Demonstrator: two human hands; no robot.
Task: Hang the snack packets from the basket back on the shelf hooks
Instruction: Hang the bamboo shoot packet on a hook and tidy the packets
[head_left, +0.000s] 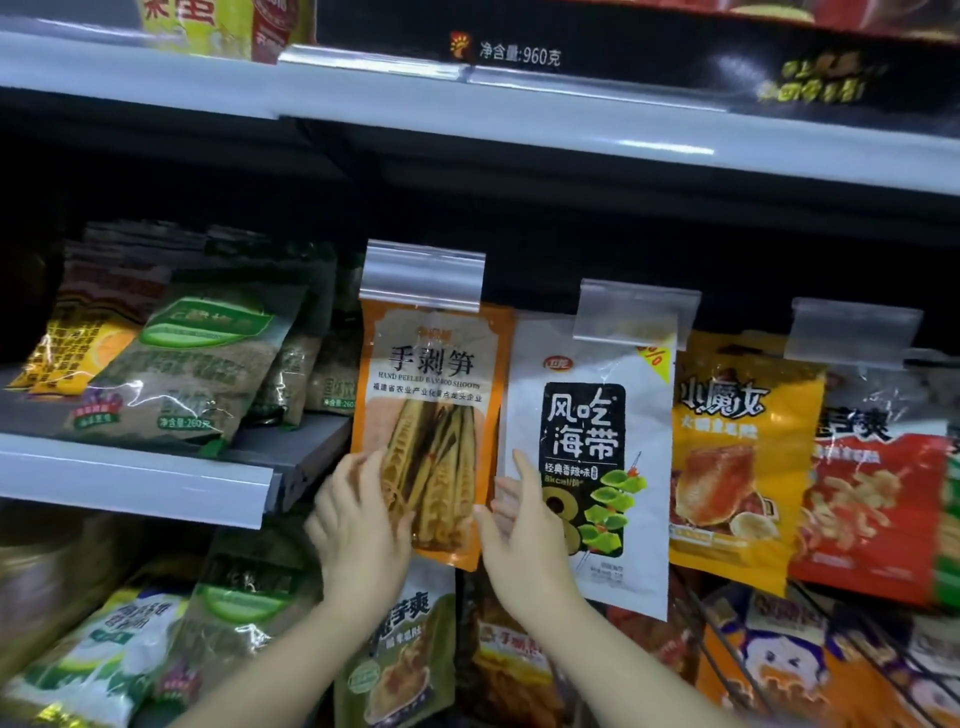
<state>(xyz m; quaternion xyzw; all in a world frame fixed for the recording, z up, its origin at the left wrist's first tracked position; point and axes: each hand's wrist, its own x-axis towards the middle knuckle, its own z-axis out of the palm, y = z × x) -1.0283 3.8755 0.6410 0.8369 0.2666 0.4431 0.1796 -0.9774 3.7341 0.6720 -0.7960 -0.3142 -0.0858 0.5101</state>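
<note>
grey shelf rails (519, 124), dim, perhaps black backing (519, 228)

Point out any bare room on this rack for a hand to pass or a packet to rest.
Bare grey shelf board shows between the green bags and the orange bamboo-shoot packet. Dark space runs above the clear tag holders. Rightward, the hanging packets overlap from the white kelp packet on.
</note>
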